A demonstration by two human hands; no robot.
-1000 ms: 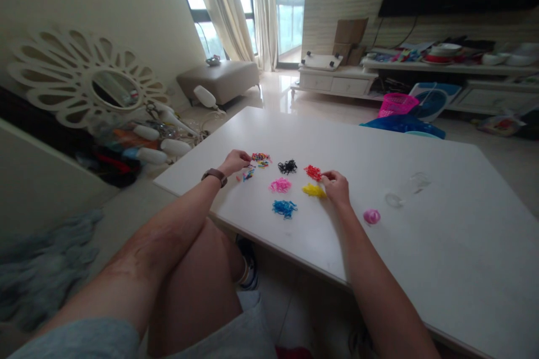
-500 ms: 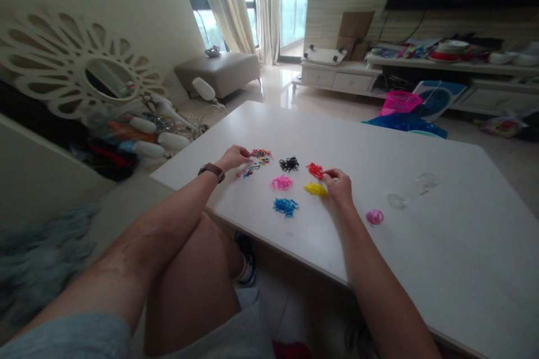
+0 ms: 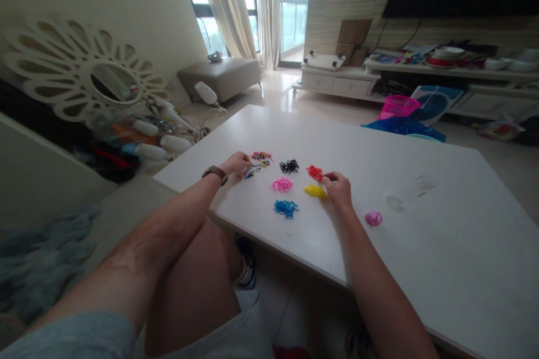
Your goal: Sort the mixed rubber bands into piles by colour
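Observation:
My left hand (image 3: 238,162) is at the left edge of a mixed-colour pile of small rubber bands (image 3: 261,156), its fingers closed together; what is between them is hidden. Several loose bands (image 3: 251,171) lie scattered just below that pile. At the red rubber bands (image 3: 314,172), the thumb and fingertips of my right hand (image 3: 339,188) are pinched at the pile's right edge, too small to tell what they hold. Yellow rubber bands (image 3: 314,190) lie beside this hand. Separate heaps of black bands (image 3: 289,166), pink bands (image 3: 282,184) and blue bands (image 3: 286,209) sit between my hands.
On the white table (image 3: 425,275), a pink coiled item (image 3: 373,219) and a clear plastic container (image 3: 423,185) lie to the right. A flower-shaped mirror frame (image 3: 50,61) and clutter stand left. Beyond the table are a pink basket (image 3: 399,106) and an ottoman (image 3: 225,76).
My left hand's fingers have drawn together beside the mixed pile. My right hand stays pinched by the red bands, almost unmoved. The whole view has shifted slightly.

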